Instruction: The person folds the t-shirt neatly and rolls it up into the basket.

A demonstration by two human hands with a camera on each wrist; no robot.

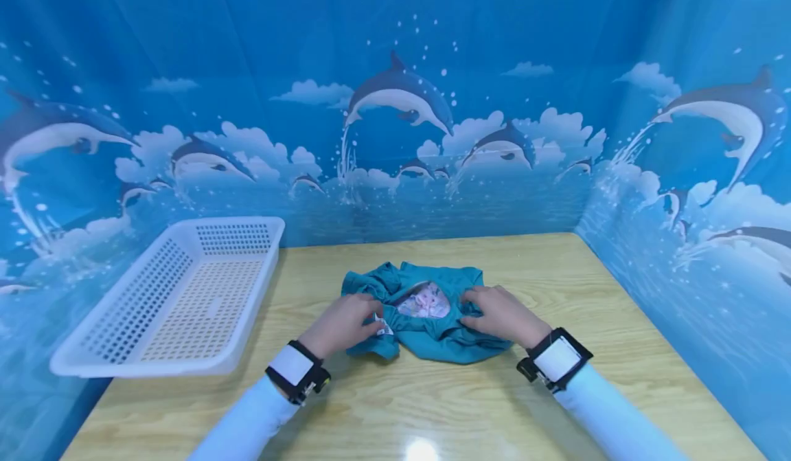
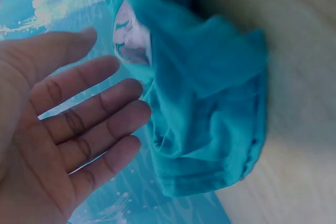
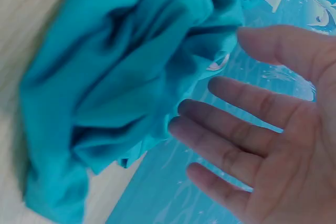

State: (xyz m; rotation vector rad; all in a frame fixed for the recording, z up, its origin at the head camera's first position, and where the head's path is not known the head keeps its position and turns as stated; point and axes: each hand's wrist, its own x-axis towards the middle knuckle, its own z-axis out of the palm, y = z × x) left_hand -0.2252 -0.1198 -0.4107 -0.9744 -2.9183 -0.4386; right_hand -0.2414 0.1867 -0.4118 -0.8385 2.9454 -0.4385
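A crumpled teal garment (image 1: pixel 441 341) lies on the wooden table, with a pinkish-white printed patch (image 1: pixel 425 301) showing in its middle and a small white label near its left part. At its left side is my left hand (image 1: pixel 347 321), fingers spread and relaxed; the left wrist view shows the palm (image 2: pixel 68 124) with nothing in it. My right hand (image 1: pixel 502 315) is at the garment's right side, and in the right wrist view its fingers (image 3: pixel 231 142) are extended beside the cloth. Whether the fingertips touch the fabric, I cannot tell.
A white perforated plastic basket (image 1: pixel 253 310) stands at the left of the wooden table (image 1: pixel 371 406), with nothing large inside. Blue dolphin-print curtains (image 1: pixel 395 207) surround the table at the back and both sides.
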